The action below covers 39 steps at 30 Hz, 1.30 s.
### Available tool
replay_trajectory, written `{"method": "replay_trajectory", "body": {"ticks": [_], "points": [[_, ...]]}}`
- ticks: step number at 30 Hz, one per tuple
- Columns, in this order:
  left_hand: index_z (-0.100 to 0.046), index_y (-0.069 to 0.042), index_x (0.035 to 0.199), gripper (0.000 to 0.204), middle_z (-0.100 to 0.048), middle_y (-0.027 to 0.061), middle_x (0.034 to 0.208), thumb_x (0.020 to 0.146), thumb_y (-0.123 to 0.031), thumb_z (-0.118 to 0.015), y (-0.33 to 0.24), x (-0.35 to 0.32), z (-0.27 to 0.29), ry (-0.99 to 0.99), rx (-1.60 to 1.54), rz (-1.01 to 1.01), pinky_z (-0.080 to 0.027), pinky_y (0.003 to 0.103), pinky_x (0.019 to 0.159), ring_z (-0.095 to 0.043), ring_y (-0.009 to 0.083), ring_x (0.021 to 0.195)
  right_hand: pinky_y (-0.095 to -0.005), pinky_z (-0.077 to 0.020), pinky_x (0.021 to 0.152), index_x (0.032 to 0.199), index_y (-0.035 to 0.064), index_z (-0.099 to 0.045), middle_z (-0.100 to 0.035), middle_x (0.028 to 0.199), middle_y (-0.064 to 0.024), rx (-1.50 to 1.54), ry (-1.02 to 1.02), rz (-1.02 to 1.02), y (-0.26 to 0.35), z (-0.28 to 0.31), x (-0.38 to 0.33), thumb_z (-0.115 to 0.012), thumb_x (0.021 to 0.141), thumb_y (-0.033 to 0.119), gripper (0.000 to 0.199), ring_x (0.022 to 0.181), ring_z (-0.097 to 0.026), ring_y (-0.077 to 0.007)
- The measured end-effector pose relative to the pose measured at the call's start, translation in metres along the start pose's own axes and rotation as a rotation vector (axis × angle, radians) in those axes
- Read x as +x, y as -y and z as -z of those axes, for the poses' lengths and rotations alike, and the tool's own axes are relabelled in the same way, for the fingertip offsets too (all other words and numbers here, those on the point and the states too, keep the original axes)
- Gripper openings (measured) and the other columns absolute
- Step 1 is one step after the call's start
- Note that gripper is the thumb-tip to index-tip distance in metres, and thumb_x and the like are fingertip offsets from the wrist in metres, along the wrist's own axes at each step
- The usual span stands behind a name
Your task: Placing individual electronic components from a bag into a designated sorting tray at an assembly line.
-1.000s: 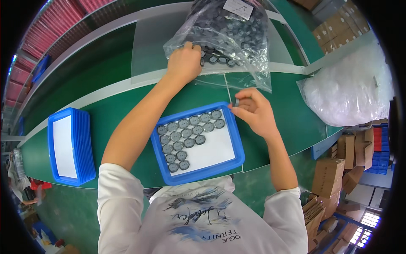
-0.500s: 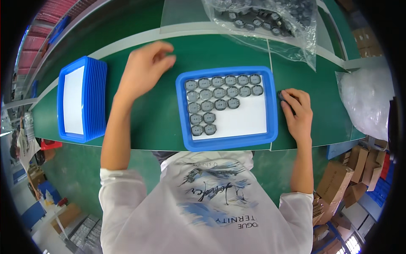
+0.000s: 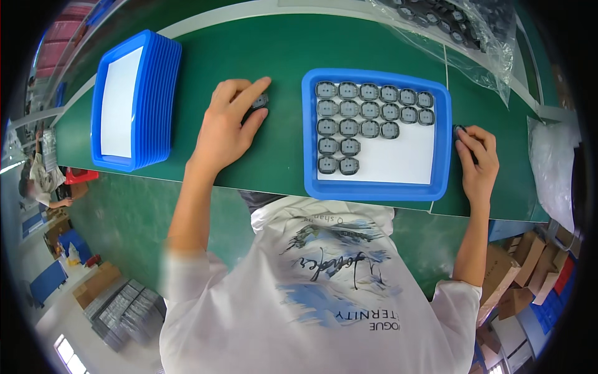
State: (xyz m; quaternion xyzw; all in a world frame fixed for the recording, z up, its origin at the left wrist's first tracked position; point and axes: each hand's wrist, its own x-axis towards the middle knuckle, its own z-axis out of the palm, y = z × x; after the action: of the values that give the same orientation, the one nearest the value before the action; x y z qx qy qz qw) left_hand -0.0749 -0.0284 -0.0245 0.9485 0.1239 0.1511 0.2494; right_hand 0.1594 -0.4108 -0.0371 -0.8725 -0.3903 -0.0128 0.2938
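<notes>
A blue tray (image 3: 439, 156) with a white bottom stands before me, right of the middle. Small rounded grey plastic parts (image 3: 349, 128) lie in it in rows, two full rows at the far side and shorter ones nearer. My left hand (image 3: 230, 128) is over the table, left of the tray, its thumb and fingers closed around a dark grey plastic part (image 3: 261, 101), partly hidden by them. Just beyond the tray's right wall, my right hand (image 3: 479, 159) pinches another dark plastic part (image 3: 459, 130), mostly covered by the fingertips.
A stack of blue trays (image 3: 165, 100) with a white bottom in the top one stands at the left. At the far right lies a clear plastic bag (image 3: 492, 68) of dark parts. A whitish plastic bag (image 3: 554, 168) rests by the right edge, and cardboard boxes (image 3: 498, 268) are below it.
The view has shifted, so the table and trays appear higher and the work tray farther right. A grey plastic part now shows between my left fingers. My right hand stays beside the tray.
</notes>
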Motion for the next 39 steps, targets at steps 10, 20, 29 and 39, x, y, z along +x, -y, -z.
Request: {"method": "replay_trajectory", "body": {"ticks": [10,20,29,39], "points": [[-0.072,-0.006,0.102,0.031,-0.062,0.01,0.104,0.071,-0.004,-0.08,-0.097,0.012,-0.024,0.099,-0.218,-0.336,-0.048,0.042,0.087,-0.057,0.0305,0.1,-0.0364,-0.0513,0.079,0.091,0.0025,-0.07,-0.063,0.103,-0.013,0.239,0.199,0.341,0.093,-0.006,0.014,-0.076,0.075,-0.001,0.018,0.093,-0.061,-0.0289],[-0.072,-0.005,0.095,0.026,-0.054,0.0081,0.095,0.071,-0.007,-0.08,-0.105,0.019,-0.061,0.137,-0.235,-0.381,-0.041,0.041,0.082,-0.05,0.0281,0.093,-0.0369,-0.0502,0.067,0.084,0.0049,-0.068,-0.058,0.084,-0.0052,0.122,0.242,0.492,0.083,-0.039,0.018,-0.073,0.078,0.005,0.008,0.078,-0.06,-0.0246],[-0.07,-0.001,0.097,0.028,-0.055,0.0085,0.09,0.071,-0.009,-0.076,-0.108,0.026,-0.069,0.063,-0.157,-0.474,-0.042,0.042,0.074,-0.053,0.0285,0.089,-0.0374,-0.0499,0.066,0.083,0.0054,-0.067,-0.059,0.084,-0.0055,0.094,0.257,0.491,0.078,-0.033,0.027,-0.072,0.076,0.004,0.008,0.078,-0.061,-0.0251],[-0.067,-0.005,0.091,0.019,-0.057,0.012,0.092,0.074,-0.012,-0.064,-0.098,0.013,-0.09,-0.022,-0.273,-0.469,-0.044,0.045,0.078,-0.054,0.0326,0.093,-0.0392,-0.0509,0.08,0.108,-0.0004,-0.068,-0.066,0.105,-0.0178,0.194,0.286,0.39,0.07,0.0,0.065,-0.072,0.08,0.004,0.028,0.09,-0.063,-0.0332]]}}
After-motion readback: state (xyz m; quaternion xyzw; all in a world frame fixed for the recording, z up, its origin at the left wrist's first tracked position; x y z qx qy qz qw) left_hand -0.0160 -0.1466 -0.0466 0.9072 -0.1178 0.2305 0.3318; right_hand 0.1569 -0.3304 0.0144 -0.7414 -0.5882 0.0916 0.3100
